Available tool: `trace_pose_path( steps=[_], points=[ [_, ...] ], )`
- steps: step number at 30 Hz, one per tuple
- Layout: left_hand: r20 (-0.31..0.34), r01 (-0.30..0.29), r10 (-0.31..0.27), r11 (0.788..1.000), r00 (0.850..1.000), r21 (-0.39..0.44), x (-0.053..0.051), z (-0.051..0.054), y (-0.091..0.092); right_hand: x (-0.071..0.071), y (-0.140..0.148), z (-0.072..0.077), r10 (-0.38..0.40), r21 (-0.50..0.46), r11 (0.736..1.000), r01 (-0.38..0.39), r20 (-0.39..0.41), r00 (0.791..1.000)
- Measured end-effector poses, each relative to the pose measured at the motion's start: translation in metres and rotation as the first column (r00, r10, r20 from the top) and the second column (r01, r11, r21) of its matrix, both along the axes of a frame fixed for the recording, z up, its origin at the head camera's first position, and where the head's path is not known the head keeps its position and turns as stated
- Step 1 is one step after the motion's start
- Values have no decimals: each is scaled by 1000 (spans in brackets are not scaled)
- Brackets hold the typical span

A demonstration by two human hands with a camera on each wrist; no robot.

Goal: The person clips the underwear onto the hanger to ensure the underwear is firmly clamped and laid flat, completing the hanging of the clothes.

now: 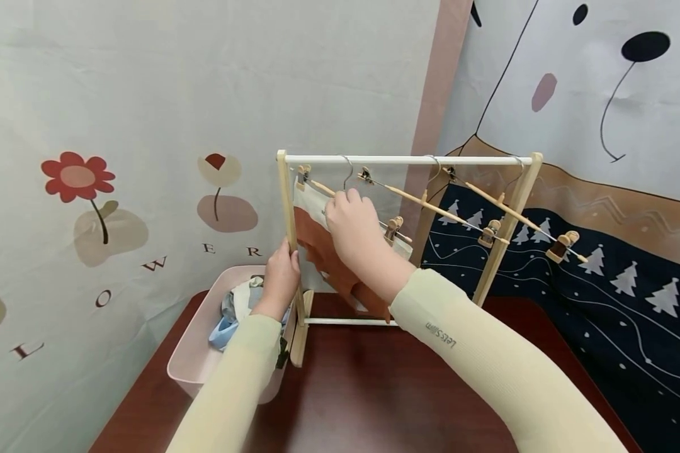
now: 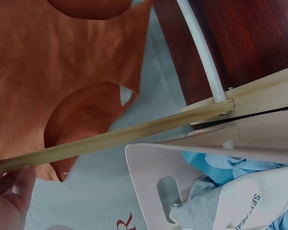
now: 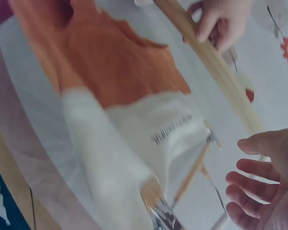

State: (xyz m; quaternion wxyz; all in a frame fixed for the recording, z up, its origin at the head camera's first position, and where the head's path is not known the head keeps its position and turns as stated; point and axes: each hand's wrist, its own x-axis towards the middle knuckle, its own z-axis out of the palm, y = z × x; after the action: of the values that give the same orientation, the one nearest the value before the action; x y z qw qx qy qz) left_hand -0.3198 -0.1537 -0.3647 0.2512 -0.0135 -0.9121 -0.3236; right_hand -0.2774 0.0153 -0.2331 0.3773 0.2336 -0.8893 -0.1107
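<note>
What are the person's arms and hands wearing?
Both arms wear long, snug, pale yellow sleeves that end at the wrist. The left sleeve looks plain from here. The right sleeve has small dark lettering near the wrist, which seems to say "LetsSlim". The left hand and right hand have no gloves, so the fingers are bare.

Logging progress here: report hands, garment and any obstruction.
Left hand gripping wooden post. Right hand near hanger, holding nothing. Orange-and-white garment clipped to hanger at both ends. No obstruction seen.
</note>
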Motion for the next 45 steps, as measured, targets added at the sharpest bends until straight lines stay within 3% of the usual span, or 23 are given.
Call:
trace_pose_path(
  steps=[3,7,12,15,19,23,27,30,32,34,35,37,39,41,45],
  points=[
    [17,-9,10,1000,1000,-17,-1,-1,-2,3,4,-17,70,46,997,-67,-58,996],
    [28,-15,16,1000,999,-26,1,2,-5,5,10,-40,190,135,975,-174,-116,975],
    [83,30,-32,999,996,21,7,9,-14,4,18,-65,278,164,952,-259,-104,955],
    [156,82,-88,996,984,44,15,11,-21,5,22,-79,313,148,943,-299,-76,947],
    [243,163,-165,986,956,27,32,10,-33,6,25,-98,353,122,931,-345,-50,934],
    [303,281,-250,958,920,-63,57,8,-47,7,26,-114,379,110,921,-375,-15,925],
    [363,430,-361,894,859,-128,90,0,-62,8,22,-130,390,106,916,-388,2,921],
    [420,517,-426,846,801,-129,113,-13,-73,10,16,-142,391,85,917,-390,6,920],
    [455,551,-451,828,768,-108,125,-24,-79,11,12,-150,393,65,917,-394,26,919],
    [481,566,-464,820,744,-85,134,-36,-83,12,7,-158,392,38,918,-395,64,918],
    [480,573,-473,816,739,-79,138,-42,-85,12,4,-162,388,26,920,-392,93,917],
    [462,581,-491,811,738,-66,144,-53,-88,13,-2,-168,372,0,926,-377,163,914],
    [421,587,-508,807,751,-74,148,-62,-90,15,-10,-174,352,-20,934,-357,236,906],
    [365,584,-518,807,773,-91,150,-68,-91,16,-19,-180,342,-44,938,-344,294,893],
    [314,529,-470,838,825,-134,153,-76,-92,20,-37,-191,350,-96,936,-339,358,866]
  ],
)
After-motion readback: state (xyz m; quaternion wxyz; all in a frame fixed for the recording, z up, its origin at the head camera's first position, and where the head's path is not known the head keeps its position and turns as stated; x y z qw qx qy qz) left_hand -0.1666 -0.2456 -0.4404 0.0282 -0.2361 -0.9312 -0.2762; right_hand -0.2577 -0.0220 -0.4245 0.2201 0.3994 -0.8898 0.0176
